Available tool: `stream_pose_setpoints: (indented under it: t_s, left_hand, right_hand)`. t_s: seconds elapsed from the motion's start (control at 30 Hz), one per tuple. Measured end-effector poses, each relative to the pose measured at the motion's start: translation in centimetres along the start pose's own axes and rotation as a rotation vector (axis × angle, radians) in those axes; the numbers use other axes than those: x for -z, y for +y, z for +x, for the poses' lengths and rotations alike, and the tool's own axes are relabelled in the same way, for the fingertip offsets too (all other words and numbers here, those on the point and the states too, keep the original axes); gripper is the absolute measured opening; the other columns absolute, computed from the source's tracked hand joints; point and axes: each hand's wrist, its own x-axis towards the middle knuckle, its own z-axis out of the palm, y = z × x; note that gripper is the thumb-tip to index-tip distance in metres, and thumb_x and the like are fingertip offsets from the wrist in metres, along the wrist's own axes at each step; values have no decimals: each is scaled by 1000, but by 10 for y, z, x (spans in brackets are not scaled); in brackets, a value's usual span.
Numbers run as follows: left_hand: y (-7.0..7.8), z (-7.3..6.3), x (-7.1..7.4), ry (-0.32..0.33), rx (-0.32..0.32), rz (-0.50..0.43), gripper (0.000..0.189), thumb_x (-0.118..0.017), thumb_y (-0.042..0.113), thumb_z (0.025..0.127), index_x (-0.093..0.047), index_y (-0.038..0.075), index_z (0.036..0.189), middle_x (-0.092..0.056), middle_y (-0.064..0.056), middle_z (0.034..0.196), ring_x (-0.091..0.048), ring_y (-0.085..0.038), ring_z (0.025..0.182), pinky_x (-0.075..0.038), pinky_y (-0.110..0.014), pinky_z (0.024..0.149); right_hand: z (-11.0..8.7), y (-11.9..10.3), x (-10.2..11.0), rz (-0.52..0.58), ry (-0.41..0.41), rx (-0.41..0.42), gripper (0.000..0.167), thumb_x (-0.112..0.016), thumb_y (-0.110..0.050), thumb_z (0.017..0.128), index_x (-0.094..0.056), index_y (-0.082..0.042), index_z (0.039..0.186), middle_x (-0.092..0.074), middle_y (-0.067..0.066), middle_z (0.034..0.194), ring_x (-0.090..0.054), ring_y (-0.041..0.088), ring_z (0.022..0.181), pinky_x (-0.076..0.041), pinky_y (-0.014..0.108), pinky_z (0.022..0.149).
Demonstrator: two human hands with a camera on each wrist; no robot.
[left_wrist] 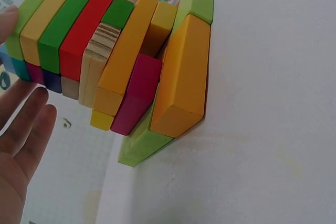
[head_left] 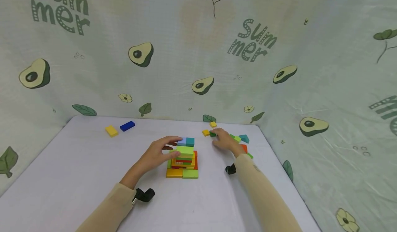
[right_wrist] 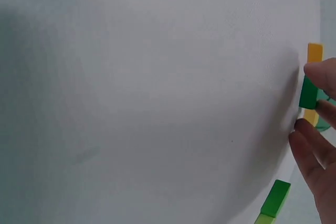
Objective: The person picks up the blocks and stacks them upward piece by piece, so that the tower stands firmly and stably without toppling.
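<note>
A tower of coloured wooden blocks [head_left: 185,161] stands at the middle of the table, wide at the base and narrower above. Lime and orange blocks form its base; light blue and teal blocks top it. My left hand [head_left: 161,152] is beside the upper left of the tower, thumb at the lime block [head_left: 185,150] near the top. In the left wrist view, relaxed fingers [left_wrist: 31,124] extend beside the stack. Farther back on the right, my right hand [head_left: 224,139] pinches a green block [right_wrist: 308,93] between thumb and finger.
Yellow blocks [head_left: 213,124] lie near the right hand. Under and beside the right forearm are a teal block [head_left: 244,138], a red-orange block [head_left: 244,148] and green pieces. A yellow block [head_left: 111,131] and a blue block [head_left: 127,126] lie at the back left. A patterned cloth hangs behind.
</note>
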Motion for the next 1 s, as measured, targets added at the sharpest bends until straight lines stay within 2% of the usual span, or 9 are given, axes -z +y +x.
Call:
stream_pose_setpoints:
  t_s: [0.1, 0.27, 0.43, 0.63, 0.77, 0.9, 1.0]
  left_hand:
    - [0, 0, 0, 1, 2, 3, 56, -79, 38, 97, -61, 26, 148, -63, -2, 148, -64, -26, 128, -55, -51, 107]
    - [1, 1, 0, -5, 0, 11, 56, -79, 40, 97, -61, 28, 148, -63, 0, 148, -64, -25, 128, -56, -47, 107]
    - [1, 2, 0, -9, -8, 14, 55, -78, 40, 97, -61, 28, 148, -63, 0, 148, -65, -25, 127, -56, -45, 107]
    - [0, 2, 1, -11, -14, -1, 54, -79, 39, 97, -62, 27, 148, -63, -1, 148, -64, -29, 128, -56, -48, 107]
    - [0, 1, 1, -9, -11, -5, 54, -79, 39, 97, -62, 28, 148, -63, -1, 148, -64, -30, 129, -56, -49, 107]
    - [0, 1, 1, -6, -6, -4, 54, -79, 39, 97, -62, 28, 147, -63, 0, 148, -64, -31, 129, -56, -49, 107]
    - [1, 1, 1, -6, -8, -3, 54, -79, 38, 97, -62, 28, 147, -63, -1, 148, -64, -32, 129, -56, -48, 107]
  right_hand:
    - [-1, 1, -1, -10, 15, 7, 51, -70, -10, 102, -57, -3, 151, -52, 19, 150, -56, 35, 131, -48, 51, 114]
    - [-3, 3, -1, -3, 65, 24, 38, -72, -2, 98, -70, -2, 135, -61, 15, 127, -60, 28, 108, -56, 45, 100]
    - [-4, 7, -4, 8, 83, 19, 27, -74, -1, 97, -75, -4, 124, -66, 10, 116, -63, 25, 106, -57, 42, 99]
    - [-7, 6, -6, 5, 92, 23, 27, -73, 0, 97, -76, -5, 124, -72, 9, 113, -62, 24, 100, -57, 42, 97]
    - [-12, 3, -5, 14, 103, 35, 27, -74, -4, 97, -77, -7, 123, -72, 5, 109, -61, 22, 97, -57, 40, 94]
    - [-24, -6, -1, 37, 145, 93, 28, -75, -9, 97, -77, -10, 125, -72, 3, 111, -62, 22, 99, -58, 39, 93]
    - [-39, -21, 6, 81, 200, 174, 29, -76, -10, 98, -76, -10, 127, -73, 3, 116, -66, 24, 103, -60, 40, 95]
